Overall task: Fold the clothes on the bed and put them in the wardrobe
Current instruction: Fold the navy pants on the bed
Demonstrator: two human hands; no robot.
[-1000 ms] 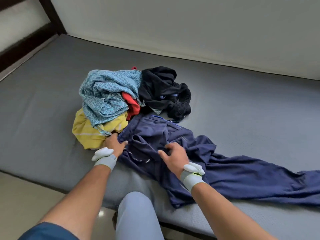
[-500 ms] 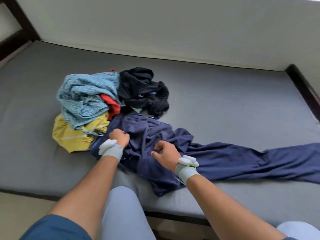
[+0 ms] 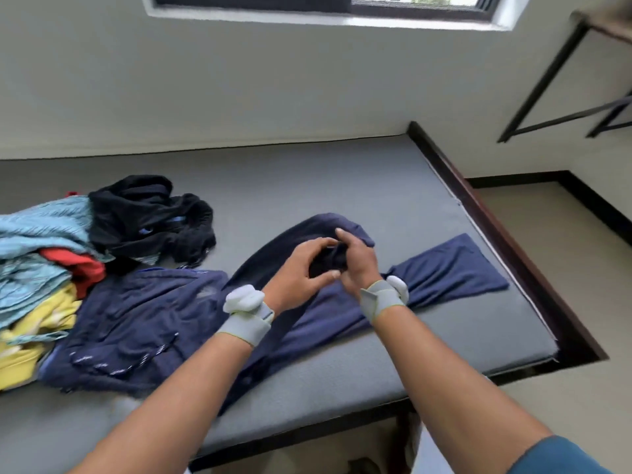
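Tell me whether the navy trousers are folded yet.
Not folded. The navy trousers sprawl rumpled across the bed; both hands grip one raised leg.

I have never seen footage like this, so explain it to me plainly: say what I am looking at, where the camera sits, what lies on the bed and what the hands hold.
There is no machine here. A person wears a camera on the head, looking down at their own arms, so everything comes from that one view. Each wrist carries a grey band with a white pod.

The left hand and right hand meet over a grey mattress; together they grip a bunched end of navy trousers, whose other leg lies flat toward the right.

At the left sits an unfolded heap: a black garment, a light blue patterned cloth, something red and a yellow garment.

No wardrobe is in view.
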